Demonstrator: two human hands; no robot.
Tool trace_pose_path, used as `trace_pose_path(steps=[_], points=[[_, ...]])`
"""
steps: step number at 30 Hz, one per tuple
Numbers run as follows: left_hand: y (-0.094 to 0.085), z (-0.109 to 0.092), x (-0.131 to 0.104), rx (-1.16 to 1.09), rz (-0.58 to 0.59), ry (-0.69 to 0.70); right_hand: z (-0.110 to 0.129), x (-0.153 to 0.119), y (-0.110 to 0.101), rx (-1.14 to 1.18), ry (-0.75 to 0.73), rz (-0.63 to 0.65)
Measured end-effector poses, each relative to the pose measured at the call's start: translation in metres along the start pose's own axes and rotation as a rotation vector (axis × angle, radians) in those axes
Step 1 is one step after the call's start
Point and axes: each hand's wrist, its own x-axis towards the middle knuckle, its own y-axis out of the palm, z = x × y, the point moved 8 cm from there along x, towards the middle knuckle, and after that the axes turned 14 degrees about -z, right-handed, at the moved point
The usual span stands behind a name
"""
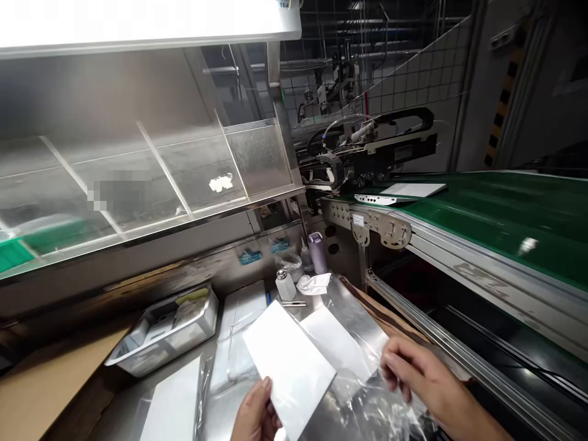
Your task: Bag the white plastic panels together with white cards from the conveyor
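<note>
My left hand point(258, 411) grips the lower left edge of a flat white panel point(289, 364), thumb on its upper face. The panel is tilted over the bench. Beneath and beyond it lies a second white sheet point(340, 343) among clear plastic film point(362, 407). To the right, my right hand point(413, 373) has its fingers curled in and closed near the film's edge; whether film is pinched between them I cannot make out. Another white panel point(172, 401) rests at lower left, beside several plastic-covered flat pieces point(236, 334).
A grey bin point(184, 337) with small items stands left, near cardboard point(68, 373). At the back are a white pump bottle point(285, 285), a purple bottle point(317, 253) and a white cloth point(314, 283). A green conveyor point(505, 214) carries a white device point(386, 199) on the right.
</note>
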Motion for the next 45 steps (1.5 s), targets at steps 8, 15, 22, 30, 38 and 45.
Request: trace_pose_path(steps=[8, 15, 22, 30, 38, 45], points=[[0.071, 0.056, 0.011, 0.029, 0.266, -0.014, -0.021, 0.040, 0.026, 0.140, 0.195, 0.102], [0.077, 0.036, 0.016, 0.452, 0.251, 0.319, -0.013, 0.044, 0.013, 0.169, 0.150, 0.126], [0.037, 0.060, 0.043, 0.565, -0.019, 0.413, -0.028, 0.060, 0.044, -0.764, -0.270, -0.031], [0.037, 0.097, 0.059, 0.638, 0.065, 0.406, -0.056, 0.044, 0.094, -0.954, -0.362, 0.003], [0.048, 0.106, 0.056, 0.498, 0.084, 0.367, -0.073, 0.093, 0.002, -0.852, -0.127, -0.167], [0.066, 0.107, 0.052, 0.427, 0.117, 0.375, -0.109, 0.100, 0.018, -0.708, -0.190, -0.054]])
